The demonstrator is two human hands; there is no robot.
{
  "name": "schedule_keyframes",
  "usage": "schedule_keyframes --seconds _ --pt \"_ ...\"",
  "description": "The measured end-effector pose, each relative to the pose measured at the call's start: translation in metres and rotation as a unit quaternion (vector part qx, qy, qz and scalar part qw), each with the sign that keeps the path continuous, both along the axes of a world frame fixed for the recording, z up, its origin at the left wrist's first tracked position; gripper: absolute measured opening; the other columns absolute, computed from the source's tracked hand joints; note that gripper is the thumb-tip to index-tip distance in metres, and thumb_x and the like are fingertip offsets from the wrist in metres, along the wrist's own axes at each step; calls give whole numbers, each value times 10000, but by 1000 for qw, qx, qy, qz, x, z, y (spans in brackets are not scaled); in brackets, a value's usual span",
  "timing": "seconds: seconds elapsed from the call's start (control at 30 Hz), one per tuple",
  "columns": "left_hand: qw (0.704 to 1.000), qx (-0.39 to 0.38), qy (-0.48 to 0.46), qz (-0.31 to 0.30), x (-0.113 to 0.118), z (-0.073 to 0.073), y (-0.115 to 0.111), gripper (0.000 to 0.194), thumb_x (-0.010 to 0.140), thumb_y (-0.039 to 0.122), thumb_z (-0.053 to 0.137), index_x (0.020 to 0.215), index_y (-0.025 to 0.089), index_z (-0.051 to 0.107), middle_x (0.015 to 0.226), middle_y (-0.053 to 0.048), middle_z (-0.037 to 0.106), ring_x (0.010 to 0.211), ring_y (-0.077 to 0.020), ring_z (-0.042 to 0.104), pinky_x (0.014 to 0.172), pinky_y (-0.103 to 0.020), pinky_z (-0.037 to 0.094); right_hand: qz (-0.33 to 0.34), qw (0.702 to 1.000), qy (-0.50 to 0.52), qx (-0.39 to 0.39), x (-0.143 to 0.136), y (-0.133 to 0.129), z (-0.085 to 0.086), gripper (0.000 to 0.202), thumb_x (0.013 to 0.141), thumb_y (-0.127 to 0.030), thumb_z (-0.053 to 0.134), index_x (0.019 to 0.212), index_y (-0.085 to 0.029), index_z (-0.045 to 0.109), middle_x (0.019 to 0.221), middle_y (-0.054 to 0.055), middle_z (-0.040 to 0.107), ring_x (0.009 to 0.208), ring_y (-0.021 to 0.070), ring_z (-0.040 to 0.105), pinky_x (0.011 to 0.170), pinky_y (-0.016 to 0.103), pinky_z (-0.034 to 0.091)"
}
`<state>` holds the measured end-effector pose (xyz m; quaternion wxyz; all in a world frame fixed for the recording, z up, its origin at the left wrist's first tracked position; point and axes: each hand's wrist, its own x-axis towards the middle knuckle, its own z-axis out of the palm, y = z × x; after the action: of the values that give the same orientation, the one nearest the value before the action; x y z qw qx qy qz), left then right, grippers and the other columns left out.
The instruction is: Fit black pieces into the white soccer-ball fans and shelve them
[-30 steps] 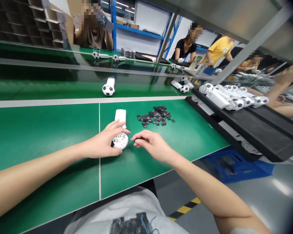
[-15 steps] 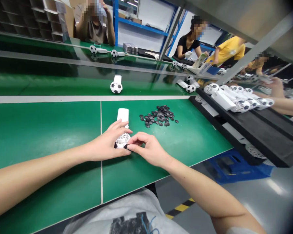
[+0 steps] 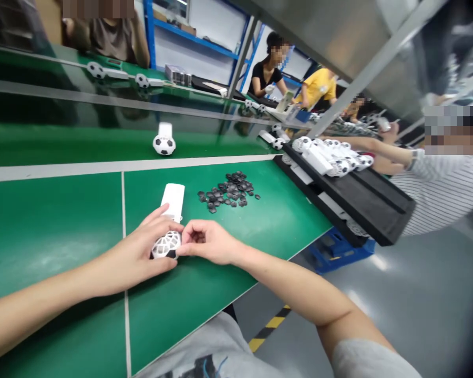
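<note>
A white part with a flat handle and a latticed ball end (image 3: pixel 167 243) lies on the green table. My left hand (image 3: pixel 142 252) is wrapped round the ball end, thumb at its near side and fingers over its far side. Black patches show low on the ball. Against the ball's right side, my right hand (image 3: pixel 207 242) is closed in a pinch; whatever is between its fingertips is hidden. A pile of small black pieces (image 3: pixel 234 188) lies beyond my right hand.
A finished-looking black-and-white ball part (image 3: pixel 164 146) stands on the far green strip. Black trays (image 3: pixel 362 197) with white ball parts stand at the right, above a blue stool (image 3: pixel 319 257). Several people sit beyond, and a person in stripes is at the right.
The view has swung right, so things appear further left. At the ball's lower edge, the black patch is now uncovered and my right fingertips sit higher on its right side.
</note>
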<state>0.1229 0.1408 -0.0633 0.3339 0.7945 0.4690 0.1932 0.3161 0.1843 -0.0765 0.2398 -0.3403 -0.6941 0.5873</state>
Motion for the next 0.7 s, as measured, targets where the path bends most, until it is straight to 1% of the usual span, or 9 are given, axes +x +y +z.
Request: schedule_keyframes --seconds 0.07,0.1,0.13,0.17,0.23,0.37,0.53,0.63,0.7 --pt "1000 -2 1 17 -2 -1 0 427 739 431 544 1141 296 502 1389 -9 374 1362 -312 76 1050 -507 271 -52 992 -77 83 25 22 1 180 729 -347 646 791 -187 589 765 -23 616 709 99 565 692 239 461" --pt "1000 -2 -2 29 -3 -2 -1 438 741 460 538 1149 304 495 1419 -5 332 1360 -314 89 1045 -506 277 -126 971 -144 146 42 35 2 142 749 -315 627 818 -194 601 819 -17 627 759 99 574 729 232 457" --pt "999 -3 -6 39 -3 -3 -2 452 740 489 534 1153 310 490 1441 -1 292 1358 -319 100 1041 -507 282 -240 920 -233 203 62 48 3 108 761 -291 610 819 -200 605 859 -14 629 786 97 576 759 228 449" --pt "999 -4 -7 45 -4 -4 -3 467 736 512 531 1156 314 488 1456 3 260 1356 -323 109 1038 -506 287 -301 889 -269 216 82 60 3 106 784 -258 576 855 -185 605 928 20 620 831 114 571 798 257 437" --pt "999 -5 -5 53 -4 -5 -5 471 731 531 525 1152 322 490 1467 15 231 1354 -322 124 1038 -494 294 -360 852 -314 217 118 79 1 139 786 -234 559 890 -153 602 960 73 604 831 149 567 802 313 429" --pt "998 9 -4 55 -2 -4 -6 414 740 476 510 1128 332 505 1448 13 276 1345 -323 164 1036 -502 293 -374 832 -359 195 154 97 -11 150 728 -251 620 840 -151 617 827 52 620 719 148 562 700 290 436" --pt "998 10 -14 61 -5 2 -2 427 705 543 585 1034 275 540 1374 -61 375 1326 -334 214 1020 -527 301 -355 841 -364 185 154 102 -16 73 720 -236 621 746 -168 612 696 -5 616 628 109 540 623 227 420" --pt "996 7 -8 93 -11 5 -4 475 657 615 606 956 250 548 1341 -69 376 1243 -341 337 963 -489 378 -362 842 -357 181 157 104 -15 156 683 -230 661 809 -154 608 737 6 624 636 103 545 617 220 419" --pt "992 20 4 127 -17 6 -8 519 649 630 601 1002 255 533 1306 -66 387 1153 -330 422 923 -450 413 -365 844 -353 175 162 103 -14 174 669 -234 673 808 -149 612 728 9 621 628 103 544 612 223 418"
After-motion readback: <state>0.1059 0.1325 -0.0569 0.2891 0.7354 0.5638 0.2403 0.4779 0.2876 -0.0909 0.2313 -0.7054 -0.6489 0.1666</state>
